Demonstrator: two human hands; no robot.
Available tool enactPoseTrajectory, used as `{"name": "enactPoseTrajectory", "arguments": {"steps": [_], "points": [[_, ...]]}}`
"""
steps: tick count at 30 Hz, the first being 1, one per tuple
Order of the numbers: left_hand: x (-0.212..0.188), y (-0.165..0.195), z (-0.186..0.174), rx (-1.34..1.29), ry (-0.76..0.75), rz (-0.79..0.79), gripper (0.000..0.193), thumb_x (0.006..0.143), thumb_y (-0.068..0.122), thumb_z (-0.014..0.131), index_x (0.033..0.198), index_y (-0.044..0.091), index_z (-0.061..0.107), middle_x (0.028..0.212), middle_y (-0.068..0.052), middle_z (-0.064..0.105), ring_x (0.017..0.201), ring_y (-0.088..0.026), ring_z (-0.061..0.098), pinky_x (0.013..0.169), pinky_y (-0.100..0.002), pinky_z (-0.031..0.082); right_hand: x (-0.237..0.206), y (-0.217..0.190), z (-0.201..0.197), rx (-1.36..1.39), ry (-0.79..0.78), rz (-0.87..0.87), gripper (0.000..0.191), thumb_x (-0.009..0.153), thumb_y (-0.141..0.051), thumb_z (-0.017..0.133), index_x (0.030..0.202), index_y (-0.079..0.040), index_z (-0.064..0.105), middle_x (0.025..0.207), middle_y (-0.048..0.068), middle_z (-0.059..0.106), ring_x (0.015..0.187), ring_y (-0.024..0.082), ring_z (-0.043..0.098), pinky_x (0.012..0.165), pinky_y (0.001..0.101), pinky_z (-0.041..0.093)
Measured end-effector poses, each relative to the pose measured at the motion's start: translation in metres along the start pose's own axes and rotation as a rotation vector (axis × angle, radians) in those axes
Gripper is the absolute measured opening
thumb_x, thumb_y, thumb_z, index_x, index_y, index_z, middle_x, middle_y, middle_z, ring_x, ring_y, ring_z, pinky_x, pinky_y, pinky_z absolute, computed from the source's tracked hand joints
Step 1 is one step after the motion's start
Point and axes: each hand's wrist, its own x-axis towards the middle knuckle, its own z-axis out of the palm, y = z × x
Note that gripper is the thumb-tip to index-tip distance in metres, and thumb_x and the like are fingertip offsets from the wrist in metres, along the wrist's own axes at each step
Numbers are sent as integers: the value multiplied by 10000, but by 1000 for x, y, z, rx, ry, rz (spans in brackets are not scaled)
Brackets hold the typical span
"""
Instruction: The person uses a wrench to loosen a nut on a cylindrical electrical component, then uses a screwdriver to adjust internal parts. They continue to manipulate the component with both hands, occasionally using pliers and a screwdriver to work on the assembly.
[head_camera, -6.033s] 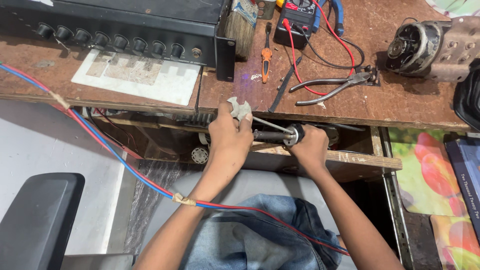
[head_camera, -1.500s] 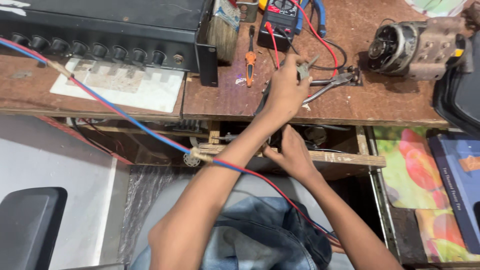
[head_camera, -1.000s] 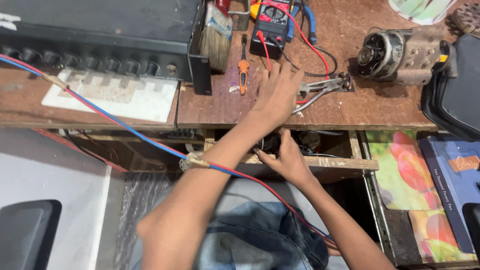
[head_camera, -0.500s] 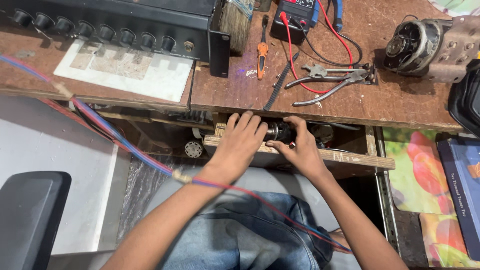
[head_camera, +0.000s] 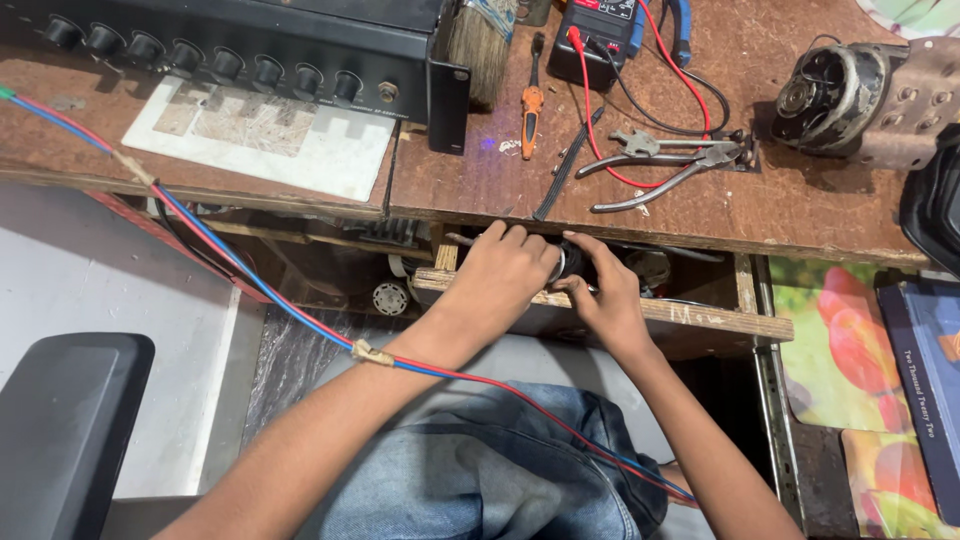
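Both my hands are at the open wooden drawer (head_camera: 700, 325) under the workbench edge. My left hand (head_camera: 500, 280) curls over a small dark round part (head_camera: 572, 262) with a metal ring, and my right hand (head_camera: 605, 300) grips the same part from the right with thumb and fingers. Most of the part is hidden by my fingers. A red and blue wire pair (head_camera: 240, 270) runs across my left forearm.
On the brown workbench (head_camera: 480, 170) lie pliers (head_camera: 670, 160), an orange screwdriver (head_camera: 532, 100), a multimeter (head_camera: 600, 25) with red and black leads, a brush (head_camera: 480, 50), a black amplifier (head_camera: 250, 40) and a motor (head_camera: 850, 95). A black chair (head_camera: 60, 430) stands at lower left.
My left hand came back down from the pliers on the bench top to the drawer and closed on the round part beside my right hand.
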Motion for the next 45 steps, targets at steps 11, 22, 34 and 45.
{"name": "enactPoseTrajectory", "arguments": {"steps": [11,22,34,45], "points": [[-13,-4,-15,235,164,162,227,822,166,634,1034,85,624,1023,-65,616,1018,-224,604,950,-357,471,-5,5,6,-3,76,28,529,784,55,698,1290,-15,562,1235,178,664,1177,361,662,1009,400,531],[-9,-11,6,-142,122,29,291,846,75,647,1135,72,610,1035,-106,585,1056,-285,588,998,-400,455,2,-3,-1,12,34,28,534,790,3,729,1303,-23,584,1235,186,673,1145,369,671,974,407,535],[-11,-9,24,-312,227,65,322,802,76,716,1108,109,621,1129,-68,600,1148,-239,576,1071,-480,307,10,-8,-10,44,-48,0,623,727,-140,837,1295,-24,610,1206,189,695,1110,357,694,946,401,540],[-20,3,51,-21,224,81,475,760,129,702,1227,105,613,1383,-91,561,1365,-262,436,1130,-447,274,8,-1,-11,17,-70,-15,544,737,-156,792,1240,-19,637,1119,175,694,1029,342,699,906,385,556]]}}
